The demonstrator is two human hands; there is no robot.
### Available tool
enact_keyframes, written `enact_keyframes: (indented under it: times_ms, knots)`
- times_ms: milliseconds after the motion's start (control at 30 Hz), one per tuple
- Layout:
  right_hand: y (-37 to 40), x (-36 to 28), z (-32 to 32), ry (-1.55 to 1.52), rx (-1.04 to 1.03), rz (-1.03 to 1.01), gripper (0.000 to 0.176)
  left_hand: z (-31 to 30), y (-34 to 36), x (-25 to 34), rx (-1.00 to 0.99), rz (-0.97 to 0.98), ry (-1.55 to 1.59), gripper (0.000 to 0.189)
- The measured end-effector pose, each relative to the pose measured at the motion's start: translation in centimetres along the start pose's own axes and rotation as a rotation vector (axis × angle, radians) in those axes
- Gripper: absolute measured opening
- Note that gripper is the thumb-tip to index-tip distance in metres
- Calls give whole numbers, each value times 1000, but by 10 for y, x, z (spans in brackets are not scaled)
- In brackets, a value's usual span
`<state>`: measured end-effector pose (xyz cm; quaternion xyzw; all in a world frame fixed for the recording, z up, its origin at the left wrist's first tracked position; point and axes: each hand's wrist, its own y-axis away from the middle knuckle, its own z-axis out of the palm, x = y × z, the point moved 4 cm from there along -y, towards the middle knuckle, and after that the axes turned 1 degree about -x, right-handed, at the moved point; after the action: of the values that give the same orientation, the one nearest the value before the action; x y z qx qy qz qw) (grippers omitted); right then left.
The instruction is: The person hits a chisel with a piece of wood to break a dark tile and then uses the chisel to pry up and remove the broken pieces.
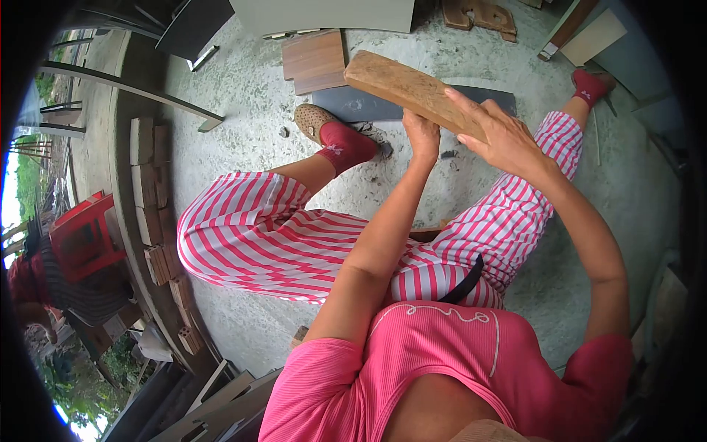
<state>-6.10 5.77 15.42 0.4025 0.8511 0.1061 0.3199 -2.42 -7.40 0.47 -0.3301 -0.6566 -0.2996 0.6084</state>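
Note:
A thick, worn wooden block (416,90) is held up at a slant above the floor, between my knees. My right hand (502,138) grips its near right end, with fingers along the top side and thumb at the lower edge. Under its middle, my left hand (422,134) clasps the block from below; most of those fingers are hidden behind the wood. Beneath the block, a dark grey board (350,105) lies flat on the concrete, partly covered by the block and my hands. A brown wood-grain board (315,59) overlaps its left part.
Bricks (147,184) line a low ledge on the left. Beyond it, a person (66,283) is beside a red plastic chair (82,234). A metal bar (140,90) juts in from the left. Large panels (324,15) stand at the top, near a cut wooden piece (479,18).

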Motion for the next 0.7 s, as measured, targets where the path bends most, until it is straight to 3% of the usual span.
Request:
enact_keyframes:
  times_ms: [67,100,167,300,400,467,533,700]
  knots:
    - [3,-5,0,-304,-3,34,67,-5,1,-3,43,35,3,26]
    - [2,-1,7,-304,-4,35,67,-6,-2,-6,43,34,3,26]
    - [-1,11,17,-529,186,-85,65,-8,-10,-14,21,-91,201,27]
    - [5,29,21,-736,315,-92,68,-29,-26,-41,114,-121,37,34]
    - [17,42,25,-1004,369,35,63,-43,-35,-55,132,-190,74,35]
    - [32,45,33,-1341,322,237,65,-46,-37,-56,103,-219,103,37]
    - [40,47,44,-1419,349,264,65,-48,-37,-56,145,-261,186,39]
    - [60,58,70,-1468,317,379,65,-66,-27,-73,284,-612,441,43]
